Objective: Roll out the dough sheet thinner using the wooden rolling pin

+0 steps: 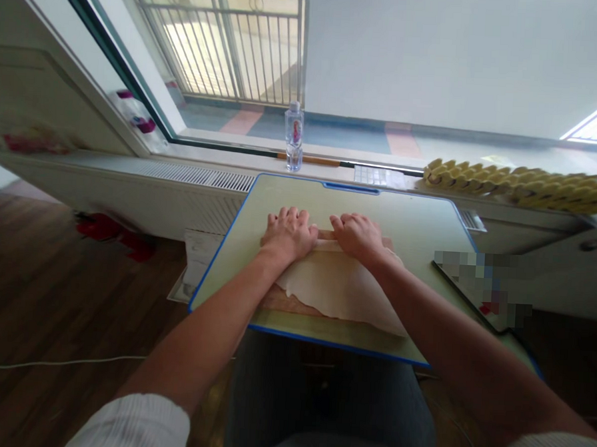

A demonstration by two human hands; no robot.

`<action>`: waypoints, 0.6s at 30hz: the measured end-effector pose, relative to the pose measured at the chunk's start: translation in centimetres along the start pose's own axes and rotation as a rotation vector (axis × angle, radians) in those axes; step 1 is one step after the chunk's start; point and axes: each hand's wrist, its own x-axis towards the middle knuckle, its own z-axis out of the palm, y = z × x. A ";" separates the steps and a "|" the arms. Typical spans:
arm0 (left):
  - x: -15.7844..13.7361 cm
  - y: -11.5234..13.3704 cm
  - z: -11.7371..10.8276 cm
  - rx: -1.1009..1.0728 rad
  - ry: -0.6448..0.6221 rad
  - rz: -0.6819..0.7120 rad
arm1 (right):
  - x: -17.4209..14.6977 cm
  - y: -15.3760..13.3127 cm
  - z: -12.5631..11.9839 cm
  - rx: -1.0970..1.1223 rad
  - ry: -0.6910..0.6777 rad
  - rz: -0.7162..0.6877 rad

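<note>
A wide, thin sheet of dough (340, 286) with a ragged edge lies over a wooden board (289, 304), and part of it hangs past the board's near edge. Across the far side of the dough runs a wooden rolling pin (326, 235), mostly covered by my hands. My left hand (288, 235) presses on the pin's left part, fingers bent over it and pointing away from me. On its right part rests my right hand (358, 237), fingers curled over the wood. A short stretch of the pin shows between them.
Beneath the board is a pale green tabletop (409, 216) with a blue rim. A tablet-like device (470, 286), partly blurred out, lies at the right. On the windowsill stand a clear bottle (294, 136) and a long yellow braided item (515, 185). Something red (112, 234) is on the floor, left.
</note>
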 end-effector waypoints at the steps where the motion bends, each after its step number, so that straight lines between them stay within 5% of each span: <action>1: 0.2 0.0 0.0 -0.002 -0.005 0.000 | 0.2 0.0 0.0 0.014 0.022 0.020; 18: 3.7 -0.8 0.3 -0.069 -0.096 0.001 | 3.1 0.1 0.2 0.028 0.106 0.080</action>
